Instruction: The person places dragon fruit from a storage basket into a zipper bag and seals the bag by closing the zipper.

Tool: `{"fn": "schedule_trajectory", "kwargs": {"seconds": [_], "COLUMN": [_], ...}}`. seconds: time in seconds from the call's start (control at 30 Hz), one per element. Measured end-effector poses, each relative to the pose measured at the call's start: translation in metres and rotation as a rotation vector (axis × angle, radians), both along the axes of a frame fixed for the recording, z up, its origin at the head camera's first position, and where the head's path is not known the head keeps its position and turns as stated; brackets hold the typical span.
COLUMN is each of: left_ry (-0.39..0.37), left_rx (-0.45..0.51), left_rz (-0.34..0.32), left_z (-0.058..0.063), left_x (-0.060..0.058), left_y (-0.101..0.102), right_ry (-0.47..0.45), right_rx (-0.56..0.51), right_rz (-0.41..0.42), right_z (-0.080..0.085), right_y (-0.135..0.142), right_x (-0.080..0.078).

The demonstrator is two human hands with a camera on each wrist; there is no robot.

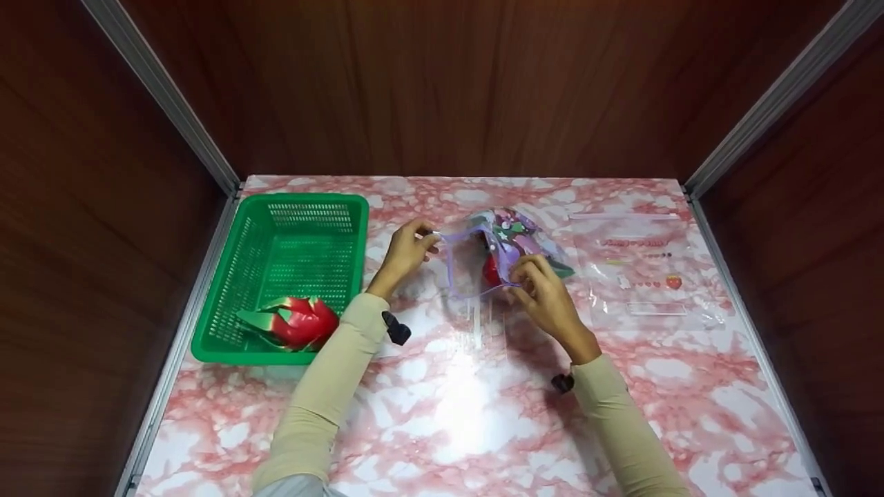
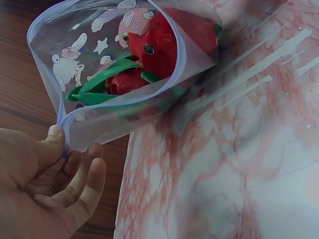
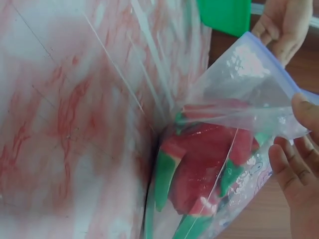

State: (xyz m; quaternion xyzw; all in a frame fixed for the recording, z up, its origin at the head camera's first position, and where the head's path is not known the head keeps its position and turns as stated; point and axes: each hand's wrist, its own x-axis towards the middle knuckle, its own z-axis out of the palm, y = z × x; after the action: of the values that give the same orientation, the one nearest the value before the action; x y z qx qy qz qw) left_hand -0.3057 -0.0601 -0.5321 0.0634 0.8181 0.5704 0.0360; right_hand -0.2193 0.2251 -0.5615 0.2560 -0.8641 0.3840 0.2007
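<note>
A clear zip bag [image 1: 523, 238] with a purple rim and printed cartoon figures lies mid-table, its mouth spread wide. Inside, the left wrist view shows red dragon fruit [image 2: 157, 47] with green leaf tips; the right wrist view shows the fruit [image 3: 202, 164] through the plastic. My left hand [image 1: 409, 252] pinches one corner of the purple rim between thumb and fingers, the other fingers loosely bent. On the opposite side of the mouth, my right hand [image 1: 549, 297] pinches the rim. Another dragon fruit [image 1: 307, 324] lies in the green basket [image 1: 359, 269], beside my left forearm.
Flat on the table at the right is a second clear zip bag [image 1: 642, 269] with strawberry prints. Brown wood panels [image 1: 442, 90] enclose the back and sides. The tabletop [image 1: 442, 414] has a red-and-white marbled pattern.
</note>
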Motion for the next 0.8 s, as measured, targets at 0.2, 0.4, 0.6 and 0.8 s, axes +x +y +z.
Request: {"fn": "schedule_trajectory", "kwargs": {"seconds": [0.2, 0.4, 0.6, 0.8], "left_ry": [0.009, 0.042, 0.127, 0.266], "left_rx": [0.009, 0.030, 0.009, -0.052], "left_rz": [-0.006, 0.000, 0.013, 0.076], "left_z": [0.002, 0.007, 0.015, 0.025], "left_x": [-0.001, 0.000, -0.001, -0.002], "left_y": [0.001, 0.001, 0.000, -0.003], "right_ry": [-0.014, -0.035, -0.023, -0.009], "right_rx": [-0.080, -0.184, -0.268, -0.349], "right_rz": [-0.050, -0.088, -0.137, -0.189], "right_z": [0.005, 0.012, 0.021, 0.033], "right_y": [0.006, 0.013, 0.018, 0.022], "right_x": [-0.004, -0.005, -0.009, -0.015]}}
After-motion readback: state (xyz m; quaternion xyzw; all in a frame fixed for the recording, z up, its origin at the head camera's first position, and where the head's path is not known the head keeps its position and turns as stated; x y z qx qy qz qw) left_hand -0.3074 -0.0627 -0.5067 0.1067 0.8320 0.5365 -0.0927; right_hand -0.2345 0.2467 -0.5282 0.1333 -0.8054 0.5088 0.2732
